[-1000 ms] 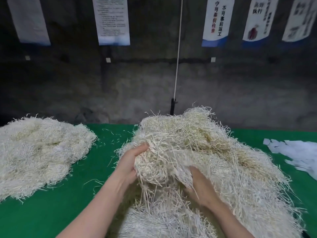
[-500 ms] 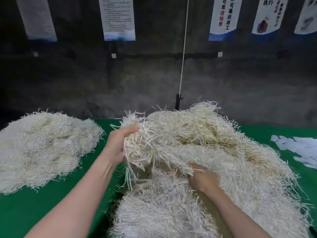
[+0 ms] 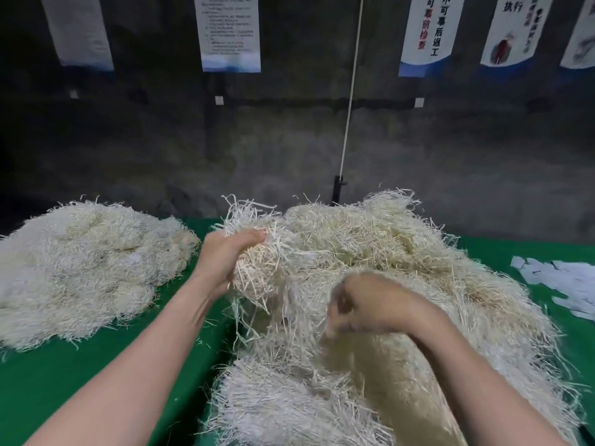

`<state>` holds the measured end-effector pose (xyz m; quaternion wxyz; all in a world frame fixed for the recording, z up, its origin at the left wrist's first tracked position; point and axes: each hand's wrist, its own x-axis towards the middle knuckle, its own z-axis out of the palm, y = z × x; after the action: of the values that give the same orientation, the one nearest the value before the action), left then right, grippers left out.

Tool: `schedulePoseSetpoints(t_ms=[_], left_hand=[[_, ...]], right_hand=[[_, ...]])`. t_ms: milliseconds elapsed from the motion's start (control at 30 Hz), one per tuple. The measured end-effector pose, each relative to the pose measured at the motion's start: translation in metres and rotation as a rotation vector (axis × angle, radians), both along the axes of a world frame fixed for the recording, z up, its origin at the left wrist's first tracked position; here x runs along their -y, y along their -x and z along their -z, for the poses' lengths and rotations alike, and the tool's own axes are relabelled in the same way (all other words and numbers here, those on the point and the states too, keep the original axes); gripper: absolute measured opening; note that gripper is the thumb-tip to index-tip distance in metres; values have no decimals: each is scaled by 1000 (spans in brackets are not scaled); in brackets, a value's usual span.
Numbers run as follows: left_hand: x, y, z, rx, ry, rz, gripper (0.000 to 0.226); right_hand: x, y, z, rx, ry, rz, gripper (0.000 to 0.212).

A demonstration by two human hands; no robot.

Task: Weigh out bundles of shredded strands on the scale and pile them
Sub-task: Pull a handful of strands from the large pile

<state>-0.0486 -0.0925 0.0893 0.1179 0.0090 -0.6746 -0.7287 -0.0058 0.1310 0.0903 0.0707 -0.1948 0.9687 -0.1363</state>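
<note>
Grabbing is what the left hand (image 3: pixel 225 259) is up to: fingers and thumb curl round a clump (image 3: pixel 267 265) of shredded strands at the upper left edge of the big heap (image 3: pixel 402 249). The clump sits right in the palm, with loose ends poking up past the fingertips and more hanging down under the wrist.

The right hand (image 3: pixel 370 304) is lower and nearer the camera, knuckles up, over the middle of the same heap. It's blurry. The fingers look curled down into the strands, but I honestly can't tell if it's holding any or just resting there.

The heap fills the centre and right of the green surface (image 3: pixel 80 387), yellowish at the back and whiter at the front. Off to the left, well apart from both hands, lies a second pile (image 3: pixel 87 265) of the same stuff, flatter, with a strip of bare green between it and the left forearm.

At the far right edge are some white paper scraps (image 3: pixel 560 284). Behind is a dark wall with hanging posters (image 3: pixel 230 30) and a white cord (image 3: pixel 351 91) running down.
</note>
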Motion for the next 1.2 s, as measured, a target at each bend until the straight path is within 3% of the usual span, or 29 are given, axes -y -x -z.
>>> schedulePoseSetpoints(t_ms=[67,100,167,200,267,300,333,400,433,500,533,567,600,733,767,800,933,1067,1100,1133,1200], left_hand=[[-6,-6,-11,-55,-77,22,39],[-10,-9,-16,-102,-121,37,31],[-19,-17,-31,-172,-199,100,13],[-21,-20,-39,-198,-234,141,11],[-18,-19,-54,-241,-196,197,23],[-14,-18,-58,-263,-118,235,31],[-10,-15,-58,-283,50,296,34],[-9,-12,-42,-213,679,433,29],[-12,-10,-26,-99,1001,479,31],[-21,-2,17,137,1466,485,32],[-24,2,35,128,1571,409,25],[-25,7,47,62,1564,286,16],[-24,12,52,20,1409,135,8],[-16,29,34,32,229,-303,18],[-13,31,27,50,-5,-332,15],[-11,32,21,63,-139,-338,27],[-15,29,15,82,-126,-257,67],[-7,13,13,-70,31,-284,27],[-2,8,14,-118,126,-287,25],[2,3,15,-131,225,-293,28],[7,-13,16,-105,445,-325,30]], right_hand=[[15,9,-16,-188,282,78,36],[23,13,-20,-212,394,55,52],[43,24,-7,-12,447,5,85],[53,27,6,103,428,-36,71],[64,34,40,140,397,-18,15],[62,40,57,111,465,37,9],[59,46,67,89,607,135,13],[46,57,72,89,955,329,14],[39,60,68,51,1029,381,17],[28,66,61,-77,943,341,27],[26,66,61,-131,864,272,28],[24,64,62,-168,781,212,27],[21,61,66,-194,685,168,27],[-5,55,109,-244,292,69,29],[-14,54,121,-214,245,109,30],[-25,53,130,-182,223,166,33],[-59,53,155,-72,-6,298,33],[-56,49,115,49,159,271,6],[-51,46,95,58,185,254,14],[-45,44,75,-8,233,226,28],[-24,27,29,-340,452,203,44]])
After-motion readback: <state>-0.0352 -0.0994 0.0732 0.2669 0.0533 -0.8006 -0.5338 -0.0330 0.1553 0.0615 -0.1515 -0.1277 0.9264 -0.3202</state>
